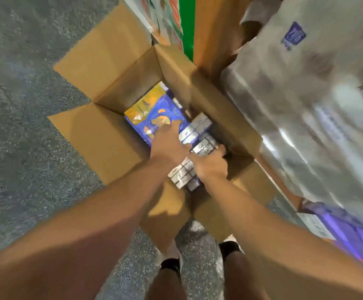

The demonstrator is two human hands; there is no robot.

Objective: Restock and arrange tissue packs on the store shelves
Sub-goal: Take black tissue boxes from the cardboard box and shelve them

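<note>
Both arms reached down into an open cardboard box standing on the speckled floor beside the shelf stock. Left hand lay spread over a blue-and-yellow pack and the edge of the silver tissue packs; whether its grip had closed, cannot tell. Right hand was wrapped over a silver bundle near the box's near wall, holding it. Large wrapped tissue bales sat to the right, blurred. Judgement: packs likely light, soft and squashy, with slick film wrap; best taken by the short ends or from underneath, not pinched mid-face.
</note>
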